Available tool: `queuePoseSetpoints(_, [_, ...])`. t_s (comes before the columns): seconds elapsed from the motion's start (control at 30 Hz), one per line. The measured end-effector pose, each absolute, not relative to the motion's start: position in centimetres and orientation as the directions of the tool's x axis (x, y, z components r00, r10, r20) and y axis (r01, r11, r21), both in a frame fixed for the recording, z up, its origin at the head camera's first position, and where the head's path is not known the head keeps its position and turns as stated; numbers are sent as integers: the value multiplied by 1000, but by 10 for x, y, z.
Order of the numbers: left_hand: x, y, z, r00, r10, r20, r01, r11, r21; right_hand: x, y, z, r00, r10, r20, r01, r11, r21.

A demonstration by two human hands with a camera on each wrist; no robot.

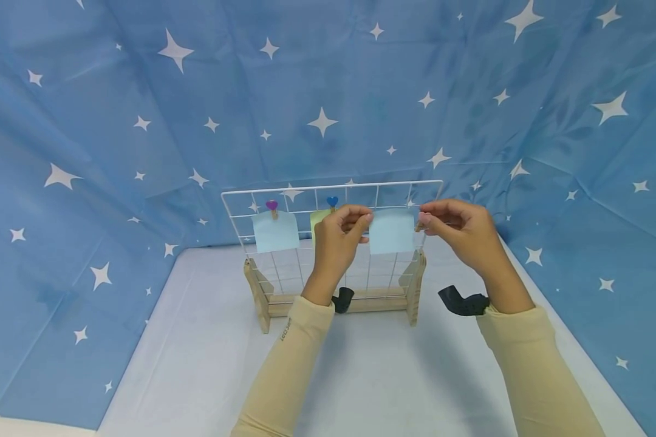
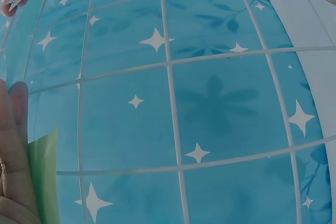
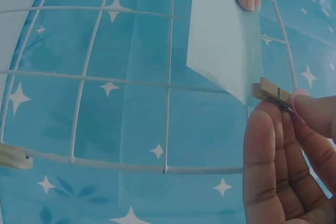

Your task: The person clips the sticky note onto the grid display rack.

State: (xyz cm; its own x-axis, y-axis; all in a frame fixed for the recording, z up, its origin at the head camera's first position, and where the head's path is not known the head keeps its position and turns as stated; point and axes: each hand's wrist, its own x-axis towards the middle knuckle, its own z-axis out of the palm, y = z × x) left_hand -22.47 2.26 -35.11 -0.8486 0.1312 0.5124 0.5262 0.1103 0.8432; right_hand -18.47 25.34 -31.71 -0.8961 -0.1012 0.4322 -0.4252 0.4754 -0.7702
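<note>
My left hand [image 1: 336,240] pinches a light blue paper square [image 1: 392,232] by its upper left corner, holding it up against a white wire grid [image 1: 328,187]. At the paper's right edge, my right hand [image 1: 461,227] grips a small wooden clothespin [image 3: 270,88] with a pink decoration under the thumb. The clothespin's tip is right by the paper's edge in the right wrist view. Further left on the grid hangs another blue square [image 1: 276,235] under a purple heart clothespin [image 1: 272,206]. A green square [image 2: 44,177], partly hidden by my left hand, hangs under a blue heart clothespin [image 1: 332,202].
Wooden feet [image 1: 414,288] and a wooden crossbar [image 1: 284,308] support the grid on a white tabletop [image 1: 208,364]. Blue cloth [image 1: 328,79] with white stars hangs behind and at both sides. Black wrist devices [image 1: 463,302] sit on my wrists.
</note>
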Motion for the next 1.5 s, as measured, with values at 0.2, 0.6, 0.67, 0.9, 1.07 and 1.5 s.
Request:
queuePoseSetpoints(0.2, [-226,24,-351,-847,111,520,531,118,839,-187,251,-314,-903,-87,421,-408,479,-777])
queuePoseSetpoints(0.6, [-228,27,-351,-835,85,543,550,140,824,-192,250,-309,-895,-95,436,-429,452,-782])
queuePoseSetpoints(0.67, [-228,27,-352,-833,79,548,553,145,820,-193,250,-308,-892,-100,441,-437,444,-782])
queuePoseSetpoints(0.9, [-228,30,-352,-825,59,562,563,158,811,-195,248,-308,-886,-90,454,-442,454,-773])
queuePoseSetpoints(1.07, [-227,31,-352,-822,47,568,567,165,807,-197,245,-307,-877,-88,473,-456,464,-760])
queuePoseSetpoints(1.5, [-228,35,-355,-801,14,599,591,184,786,-200,237,-302,-808,-58,586,-517,545,-660])
